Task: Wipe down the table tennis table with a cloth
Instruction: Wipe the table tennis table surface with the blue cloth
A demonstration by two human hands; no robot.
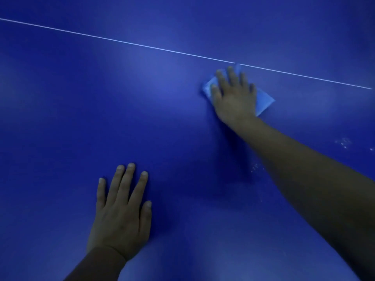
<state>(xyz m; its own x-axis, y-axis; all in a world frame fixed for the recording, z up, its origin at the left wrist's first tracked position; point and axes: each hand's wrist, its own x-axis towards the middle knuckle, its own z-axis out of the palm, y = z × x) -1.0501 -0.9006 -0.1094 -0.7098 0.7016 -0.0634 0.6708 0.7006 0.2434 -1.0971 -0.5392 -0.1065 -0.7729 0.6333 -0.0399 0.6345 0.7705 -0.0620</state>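
While the left hand point(121, 216) lies flat, fingers spread, on the blue desk point(81, 108) at 7 o'clock, the right hand point(235, 96) presses straight fingers onto a folded light-blue cloth point(263, 100) at 1 o'clock, just below the white line point(142, 45). Small white specks point(343, 142) sit at 3 o'clock.

The right hand point(233, 96) covers most of the cloth point(263, 102); only its corners show. The tabletop point(162, 98) runs past every edge. The white specks point(343, 142) are too small to identify.
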